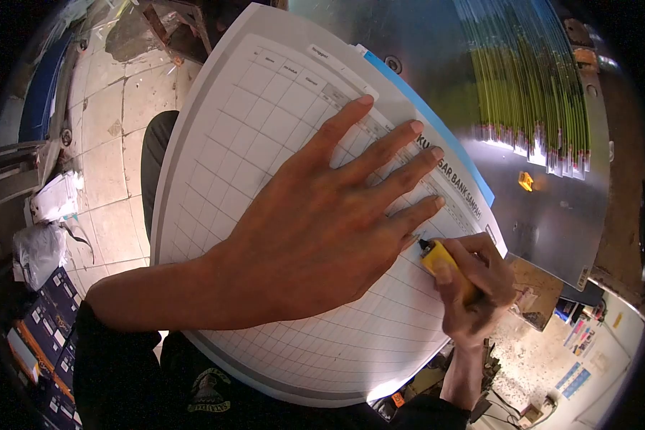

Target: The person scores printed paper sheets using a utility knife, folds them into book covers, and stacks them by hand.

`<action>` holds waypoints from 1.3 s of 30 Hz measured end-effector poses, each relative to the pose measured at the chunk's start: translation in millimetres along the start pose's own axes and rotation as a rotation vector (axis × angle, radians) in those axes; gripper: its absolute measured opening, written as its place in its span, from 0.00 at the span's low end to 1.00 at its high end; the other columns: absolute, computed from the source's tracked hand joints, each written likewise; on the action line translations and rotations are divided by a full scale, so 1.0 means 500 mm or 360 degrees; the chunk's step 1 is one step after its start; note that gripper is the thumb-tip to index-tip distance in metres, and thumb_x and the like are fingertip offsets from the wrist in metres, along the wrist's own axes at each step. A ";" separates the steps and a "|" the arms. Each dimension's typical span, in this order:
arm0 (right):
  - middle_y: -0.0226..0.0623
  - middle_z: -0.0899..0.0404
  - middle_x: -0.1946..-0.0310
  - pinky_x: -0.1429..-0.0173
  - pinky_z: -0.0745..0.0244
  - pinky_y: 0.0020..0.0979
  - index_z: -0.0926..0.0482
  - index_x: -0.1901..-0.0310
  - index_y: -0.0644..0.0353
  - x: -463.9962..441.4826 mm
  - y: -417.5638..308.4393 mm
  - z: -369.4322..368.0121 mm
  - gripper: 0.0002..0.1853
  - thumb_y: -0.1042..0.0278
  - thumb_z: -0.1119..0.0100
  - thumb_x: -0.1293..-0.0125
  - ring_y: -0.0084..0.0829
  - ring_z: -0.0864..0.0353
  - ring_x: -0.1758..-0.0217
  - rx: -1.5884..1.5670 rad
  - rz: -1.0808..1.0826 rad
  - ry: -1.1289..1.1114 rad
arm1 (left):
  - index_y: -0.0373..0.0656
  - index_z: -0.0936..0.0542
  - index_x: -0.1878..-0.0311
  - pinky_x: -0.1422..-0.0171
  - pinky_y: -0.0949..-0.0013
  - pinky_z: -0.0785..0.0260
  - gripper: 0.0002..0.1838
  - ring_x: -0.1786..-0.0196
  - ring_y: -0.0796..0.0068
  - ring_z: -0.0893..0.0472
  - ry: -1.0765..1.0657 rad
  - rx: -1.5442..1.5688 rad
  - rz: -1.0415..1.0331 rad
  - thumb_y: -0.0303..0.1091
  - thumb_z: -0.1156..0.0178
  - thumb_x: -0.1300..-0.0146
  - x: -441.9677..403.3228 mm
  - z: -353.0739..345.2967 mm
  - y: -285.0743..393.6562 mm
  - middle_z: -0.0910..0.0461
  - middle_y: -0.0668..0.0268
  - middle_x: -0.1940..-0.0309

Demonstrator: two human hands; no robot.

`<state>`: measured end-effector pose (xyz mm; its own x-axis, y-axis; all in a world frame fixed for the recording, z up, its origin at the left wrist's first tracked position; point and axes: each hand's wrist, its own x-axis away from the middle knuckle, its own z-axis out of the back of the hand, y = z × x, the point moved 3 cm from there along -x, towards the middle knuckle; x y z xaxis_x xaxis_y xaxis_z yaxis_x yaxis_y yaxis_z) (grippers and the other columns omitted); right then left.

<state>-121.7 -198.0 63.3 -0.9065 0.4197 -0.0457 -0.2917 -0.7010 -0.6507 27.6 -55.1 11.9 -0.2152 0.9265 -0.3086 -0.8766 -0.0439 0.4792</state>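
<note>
A large printed sheet (226,107), ruled in a grid with headings along one side, covers the middle of the view and seems to lie on a thicker grey-edged stack. My left hand (330,208) is spread flat on it, fingers apart, holding nothing. Close by the left thumb, my right hand (480,287) is closed round a short yellow tool with a black tip (441,264). That tip points at the sheet near the left thumb; whether it touches the paper I cannot tell. The tool's exact kind is partly hidden by the fingers.
A metal table (562,240) stands beyond the sheet. On it lie a long row of green-edged printed papers (530,93) and a small yellow item (526,180). A blue strip (437,107) shows under the sheet's far edge. Left, dark boxes (54,308) sit on the tiled floor.
</note>
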 end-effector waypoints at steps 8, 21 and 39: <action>0.43 0.16 0.67 0.69 0.21 0.26 0.11 0.52 0.67 -0.002 -0.007 -0.001 0.16 0.77 0.27 0.44 0.30 0.15 0.71 0.0278 0.0507 0.0008 | 0.60 0.19 0.34 0.14 0.37 0.65 0.20 0.18 0.59 0.42 -0.0025 -0.0027 -0.0004 0.50 0.44 0.25 0.003 -0.007 0.000 0.32 0.64 0.24; 0.45 0.16 0.67 0.67 0.21 0.26 0.11 0.54 0.68 -0.004 0.016 0.001 0.20 0.81 0.25 0.53 0.30 0.14 0.70 0.0007 0.0398 -0.0004 | 0.61 0.19 0.33 0.14 0.37 0.65 0.21 0.17 0.59 0.42 -0.0034 -0.0017 0.0000 0.49 0.44 0.25 0.001 -0.004 -0.001 0.33 0.65 0.23; 0.41 0.15 0.62 0.71 0.18 0.27 0.10 0.53 0.64 0.013 0.019 -0.009 0.22 0.67 0.17 0.51 0.28 0.13 0.69 0.0237 0.0831 0.0005 | 0.63 0.19 0.33 0.14 0.38 0.65 0.20 0.18 0.60 0.41 0.0013 0.0010 0.0016 0.49 0.45 0.25 0.000 -0.001 -0.004 0.32 0.66 0.24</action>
<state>-128.7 -199.3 53.5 -0.9416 -0.0045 -0.3366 0.1567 -0.8908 -0.4264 29.0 -55.1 10.6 -0.2276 0.9229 -0.3106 -0.8718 -0.0510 0.4872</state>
